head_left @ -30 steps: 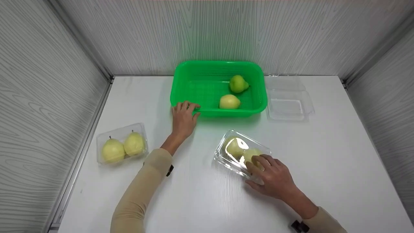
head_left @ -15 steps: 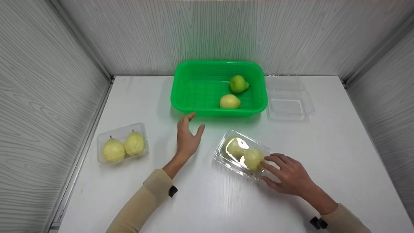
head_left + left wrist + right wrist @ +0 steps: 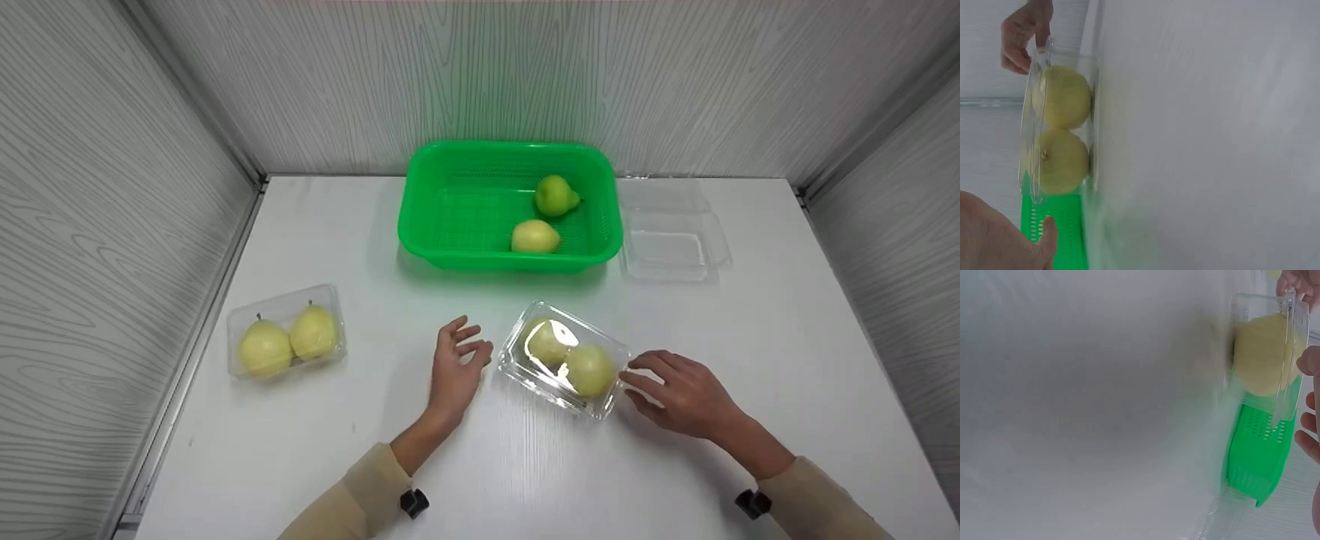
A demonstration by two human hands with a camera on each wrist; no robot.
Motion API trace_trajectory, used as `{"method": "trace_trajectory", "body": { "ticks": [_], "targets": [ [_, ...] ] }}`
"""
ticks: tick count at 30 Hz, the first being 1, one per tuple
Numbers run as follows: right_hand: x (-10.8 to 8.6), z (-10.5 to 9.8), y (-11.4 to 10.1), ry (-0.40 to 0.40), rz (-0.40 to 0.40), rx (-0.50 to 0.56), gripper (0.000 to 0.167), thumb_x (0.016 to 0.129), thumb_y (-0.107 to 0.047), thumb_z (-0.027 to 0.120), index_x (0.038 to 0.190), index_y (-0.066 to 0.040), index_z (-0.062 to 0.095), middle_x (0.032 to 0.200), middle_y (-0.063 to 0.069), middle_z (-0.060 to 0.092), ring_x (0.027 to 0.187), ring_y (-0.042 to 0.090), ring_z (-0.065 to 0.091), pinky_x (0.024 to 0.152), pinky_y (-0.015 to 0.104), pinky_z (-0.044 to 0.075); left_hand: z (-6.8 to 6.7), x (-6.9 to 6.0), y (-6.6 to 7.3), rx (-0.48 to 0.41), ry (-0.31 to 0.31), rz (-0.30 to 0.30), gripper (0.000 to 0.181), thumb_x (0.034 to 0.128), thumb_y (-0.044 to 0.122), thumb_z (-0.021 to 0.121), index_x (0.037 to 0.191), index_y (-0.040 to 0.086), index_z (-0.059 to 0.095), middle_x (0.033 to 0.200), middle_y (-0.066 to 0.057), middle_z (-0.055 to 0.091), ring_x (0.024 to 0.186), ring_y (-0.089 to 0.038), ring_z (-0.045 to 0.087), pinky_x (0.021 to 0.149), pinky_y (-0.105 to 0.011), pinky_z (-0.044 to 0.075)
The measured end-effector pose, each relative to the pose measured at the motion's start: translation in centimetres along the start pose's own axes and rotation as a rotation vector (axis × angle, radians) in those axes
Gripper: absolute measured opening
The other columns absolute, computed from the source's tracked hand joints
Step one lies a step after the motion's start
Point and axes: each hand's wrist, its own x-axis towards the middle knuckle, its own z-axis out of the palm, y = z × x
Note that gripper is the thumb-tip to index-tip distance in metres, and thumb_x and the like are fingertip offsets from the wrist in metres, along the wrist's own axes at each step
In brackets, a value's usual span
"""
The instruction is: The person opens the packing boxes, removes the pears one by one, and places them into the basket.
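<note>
A clear plastic clamshell box (image 3: pixel 540 386) lies closed and slanted on the table, with two yellow-green pears (image 3: pixel 589 370) inside. My left hand (image 3: pixel 456 375) is just left of the box, apart from it, with fingers loosely bent and nothing held. At the box's right end is my right hand (image 3: pixel 686 394); its fingertips are at the edge, and whether they touch it I cannot tell. The left wrist view shows both pears (image 3: pixel 1064 160) side by side behind the clear wall. In the right wrist view, a thumb and fingers (image 3: pixel 1309 422) are beside the box (image 3: pixel 1241 306).
Behind stands a green plastic basket (image 3: pixel 465 262) holding two pears (image 3: pixel 535 236). An open clear clamshell box (image 3: pixel 667 255) lies right of it. At the left is another closed box (image 3: pixel 244 322) with two pears (image 3: pixel 315 332). Walls enclose the white table (image 3: pixel 480 480).
My left hand has left the basket's front rim and come down toward the box. The right hand has drawn back from the box's top to its right edge. The box stays put.
</note>
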Motion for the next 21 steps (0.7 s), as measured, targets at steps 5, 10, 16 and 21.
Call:
{"method": "trace_trajectory", "body": {
  "ticks": [5,10,16,21],
  "targets": [
    [-0.2,0.4,0.8,0.022,-0.034,-0.008,0.022,0.104,-0.023,0.058,0.103,-0.013,0.077,0.098,0.005,0.074,0.086,0.021,0.073,0.063,0.033,0.064,1.1,-1.6,-1.2,-0.189,0.000,-0.089,0.061,0.1009,0.008,0.061,0.155,-0.001,0.034,0.145,-0.024,0.052,0.119,-0.028,0.063,0.098,-0.035,0.063],
    [0.0,0.5,1.3,0.043,-0.122,-0.042,0.024,0.107,-0.020,0.055,0.102,-0.012,0.077,0.097,0.006,0.075,0.085,0.022,0.074,0.064,0.034,0.065,2.2,-2.9,-2.2,-0.284,0.011,-0.131,0.059,0.1002,0.005,0.060,0.153,-0.002,0.035,0.145,-0.026,0.051,0.119,-0.028,0.064,0.099,-0.037,0.064],
    [0.0,0.7,1.6,0.020,-0.171,-0.075,0.028,0.109,-0.019,0.050,0.104,-0.012,0.077,0.098,0.007,0.076,0.087,0.023,0.074,0.067,0.033,0.066,3.2,-3.9,-3.2,-0.367,0.034,-0.131,0.060,0.0975,0.001,0.062,0.151,-0.003,0.035,0.142,-0.026,0.050,0.117,-0.029,0.066,0.096,-0.038,0.065],
    [-0.1,0.9,1.6,0.008,-0.209,-0.108,0.032,0.111,-0.017,0.045,0.105,-0.012,0.076,0.098,0.007,0.077,0.087,0.022,0.074,0.068,0.032,0.066,4.0,-4.6,-3.7,-0.421,0.011,-0.175,0.061,0.0960,0.001,0.064,0.150,-0.001,0.035,0.138,-0.025,0.050,0.116,-0.026,0.067,0.096,-0.036,0.065]
  ]
}}
